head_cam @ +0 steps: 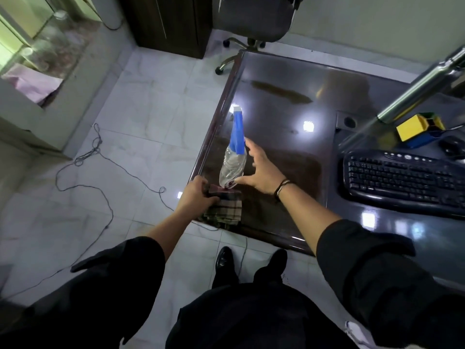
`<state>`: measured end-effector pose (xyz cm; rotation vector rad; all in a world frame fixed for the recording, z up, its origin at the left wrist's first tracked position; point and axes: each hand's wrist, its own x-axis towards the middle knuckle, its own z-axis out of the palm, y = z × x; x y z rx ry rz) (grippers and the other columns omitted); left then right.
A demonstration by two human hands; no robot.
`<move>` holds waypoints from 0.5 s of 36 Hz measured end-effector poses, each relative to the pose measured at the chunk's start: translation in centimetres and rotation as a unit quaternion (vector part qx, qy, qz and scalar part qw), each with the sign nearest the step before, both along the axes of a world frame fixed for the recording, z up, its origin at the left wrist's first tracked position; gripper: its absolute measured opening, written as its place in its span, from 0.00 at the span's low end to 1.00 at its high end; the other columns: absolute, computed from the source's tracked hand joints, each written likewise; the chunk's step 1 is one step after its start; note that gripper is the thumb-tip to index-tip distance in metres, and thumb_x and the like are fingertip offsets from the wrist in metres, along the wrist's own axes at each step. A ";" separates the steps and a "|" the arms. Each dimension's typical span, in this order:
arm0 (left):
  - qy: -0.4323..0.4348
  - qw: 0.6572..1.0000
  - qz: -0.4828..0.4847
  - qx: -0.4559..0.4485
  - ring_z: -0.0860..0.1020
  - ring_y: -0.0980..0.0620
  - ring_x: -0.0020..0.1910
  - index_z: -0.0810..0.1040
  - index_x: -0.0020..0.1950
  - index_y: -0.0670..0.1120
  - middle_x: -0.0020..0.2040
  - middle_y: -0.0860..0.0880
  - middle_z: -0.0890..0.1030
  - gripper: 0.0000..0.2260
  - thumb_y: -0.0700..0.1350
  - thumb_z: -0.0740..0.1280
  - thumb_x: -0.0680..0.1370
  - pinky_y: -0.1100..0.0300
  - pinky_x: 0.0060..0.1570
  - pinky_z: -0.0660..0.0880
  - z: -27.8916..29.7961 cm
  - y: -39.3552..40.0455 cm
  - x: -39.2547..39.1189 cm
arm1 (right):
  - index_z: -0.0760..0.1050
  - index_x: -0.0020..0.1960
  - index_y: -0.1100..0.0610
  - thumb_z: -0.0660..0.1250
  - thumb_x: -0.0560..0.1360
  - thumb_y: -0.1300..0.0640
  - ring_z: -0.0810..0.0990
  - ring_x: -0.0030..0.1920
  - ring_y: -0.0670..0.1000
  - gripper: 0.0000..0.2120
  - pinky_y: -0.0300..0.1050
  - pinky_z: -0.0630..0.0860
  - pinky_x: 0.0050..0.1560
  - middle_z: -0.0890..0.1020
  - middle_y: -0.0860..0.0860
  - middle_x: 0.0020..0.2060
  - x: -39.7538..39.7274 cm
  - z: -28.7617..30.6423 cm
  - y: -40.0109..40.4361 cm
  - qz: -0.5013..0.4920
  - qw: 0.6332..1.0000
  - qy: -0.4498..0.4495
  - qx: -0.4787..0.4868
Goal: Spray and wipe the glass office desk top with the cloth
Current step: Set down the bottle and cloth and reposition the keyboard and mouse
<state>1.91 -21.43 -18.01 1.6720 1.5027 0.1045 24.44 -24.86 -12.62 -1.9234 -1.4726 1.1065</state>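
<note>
A clear spray bottle with a blue trigger head stands on the dark glass desk top near its left front corner. My right hand is spread open just to the right of the bottle, thumb near its base and a fingertip by the blue head. A checked cloth lies folded at the desk's front left corner, partly over the edge. My left hand grips the cloth's left end.
A black keyboard, a mouse and a yellow-blue-green organiser sit on the right. A metal pole crosses above them. An office chair stands behind the desk. Loose cable trails on the tiled floor.
</note>
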 end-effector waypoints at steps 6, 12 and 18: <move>0.009 1.000 0.001 -0.021 0.79 0.47 0.51 0.77 0.61 0.50 0.51 0.50 0.81 0.17 0.44 0.77 0.74 0.59 0.44 0.71 -0.5 0.4 0.5 | 0.74 0.66 0.49 0.83 0.63 0.50 0.82 0.59 0.47 0.35 0.55 0.77 0.66 0.84 0.45 0.58 0.2 1.2 3.0 0.060 0.997 0.043 -0.036; -0.034 0.998 0.045 -0.007 0.80 0.48 0.49 0.82 0.56 0.50 0.46 0.51 0.82 0.12 0.41 0.77 0.74 0.64 0.38 0.70 -0.5 1.7 0.1 | 0.76 0.67 0.50 0.85 0.65 0.55 0.81 0.51 0.35 0.33 0.34 0.75 0.57 0.83 0.40 0.52 -0.2 1.5 2.3 -0.056 0.997 0.042 0.035; -0.037 0.995 0.090 0.003 0.80 0.50 0.48 0.80 0.59 0.48 0.47 0.51 0.82 0.14 0.41 0.78 0.75 0.65 0.37 0.70 -0.5 2.4 -0.7 | 0.75 0.64 0.53 0.85 0.65 0.51 0.81 0.53 0.46 0.32 0.41 0.78 0.59 0.81 0.43 0.54 -2.6 2.0 3.7 -0.118 0.990 0.005 0.082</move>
